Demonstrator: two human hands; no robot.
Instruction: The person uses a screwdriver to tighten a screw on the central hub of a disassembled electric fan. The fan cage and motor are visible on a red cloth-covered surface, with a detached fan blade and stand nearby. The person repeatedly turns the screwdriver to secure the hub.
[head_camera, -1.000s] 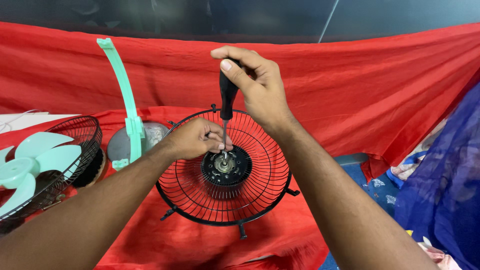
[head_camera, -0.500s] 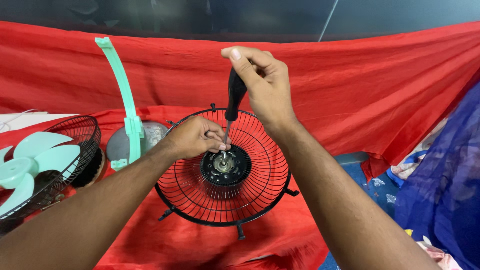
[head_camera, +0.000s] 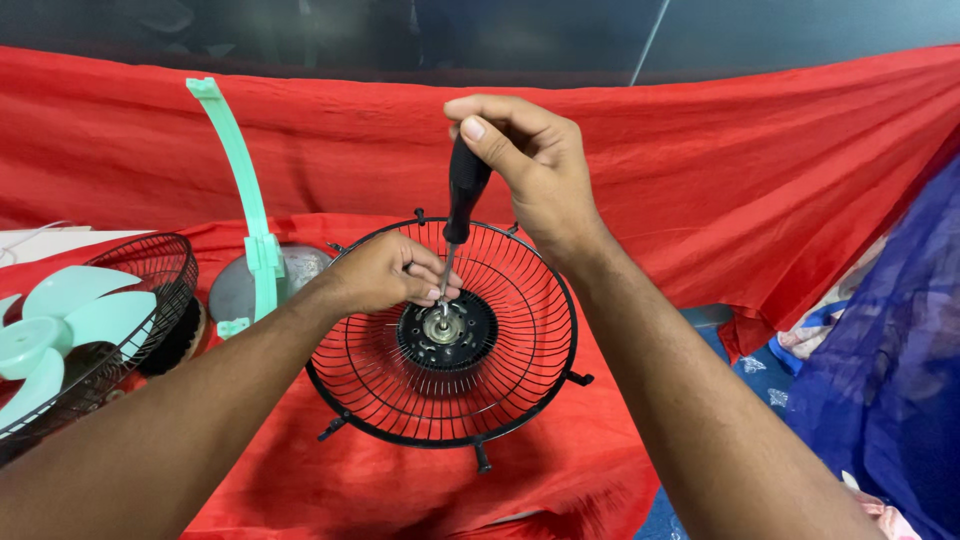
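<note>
Two hands, round wire grille.

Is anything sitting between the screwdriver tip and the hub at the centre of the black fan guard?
Nothing visible. The right hand holds the screwdriver upright, its tip down at the hub of the black fan guard. The left hand pinches the shaft beside the hub, not under the tip.

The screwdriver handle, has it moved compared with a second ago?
Yes. The screwdriver handle, in the right hand, shifted slightly right, away from the mint green arm.
</note>
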